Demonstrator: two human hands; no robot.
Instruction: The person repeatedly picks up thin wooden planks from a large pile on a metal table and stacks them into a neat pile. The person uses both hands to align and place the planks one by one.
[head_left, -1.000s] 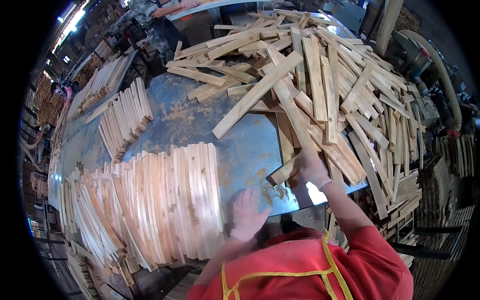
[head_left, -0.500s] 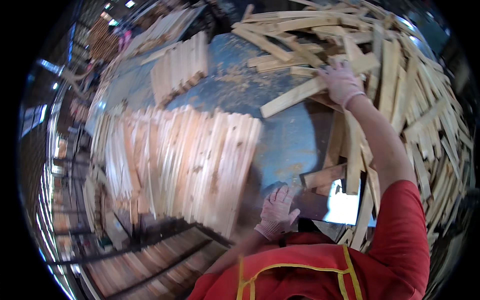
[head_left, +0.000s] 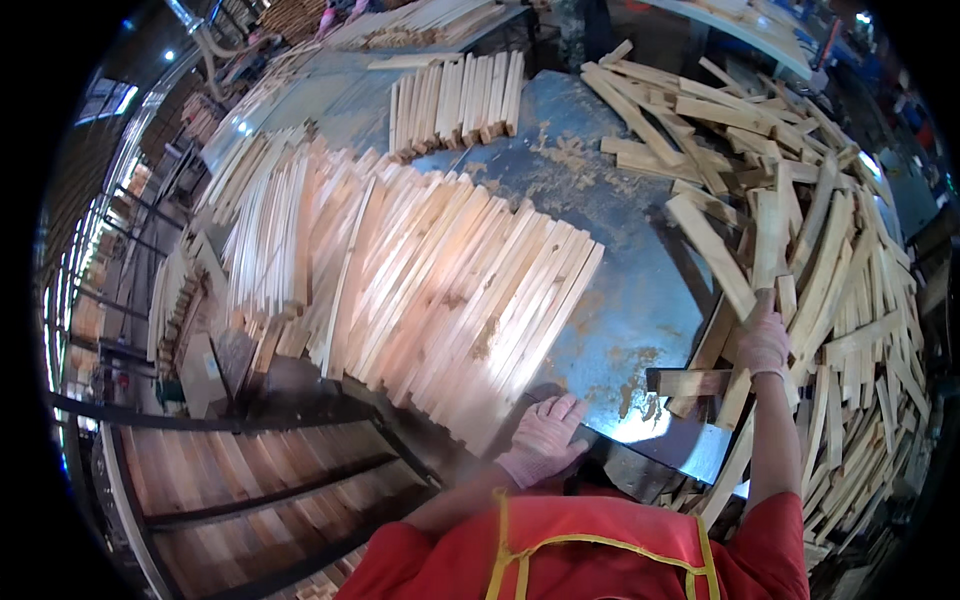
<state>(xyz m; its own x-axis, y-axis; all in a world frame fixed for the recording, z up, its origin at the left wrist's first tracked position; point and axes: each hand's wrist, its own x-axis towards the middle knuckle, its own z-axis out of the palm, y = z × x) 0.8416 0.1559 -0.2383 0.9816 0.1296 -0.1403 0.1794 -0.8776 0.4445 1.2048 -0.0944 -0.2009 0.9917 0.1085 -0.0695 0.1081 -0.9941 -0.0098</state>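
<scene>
My right hand (head_left: pixel 765 346), in a pale pinkish work glove, is closed at the near end of a light wooden strip (head_left: pixel 712 255) that slants away to the left at the edge of a loose pile (head_left: pixel 850 270). Its fingertips are partly hidden among the pieces. My left hand (head_left: pixel 548 436), gloved alike, lies with its fingers apart at the near table edge and holds nothing. Just beyond and left of it, a broad row of wooden strips (head_left: pixel 450 290) lies side by side on the blue table (head_left: pixel 610 330).
A smaller row of strips (head_left: pixel 460 100) lies farther back on the table. Sawdust (head_left: pixel 575 160) is scattered across the blue top. A short dark board (head_left: pixel 688 382) juts out from the pile near my right hand. At lower left stands a rack (head_left: pixel 250 470) of stacked wood.
My right hand has come nearer to me, and the strip by it now slants the other way. My left hand stays at the table edge. The whole view has turned.
</scene>
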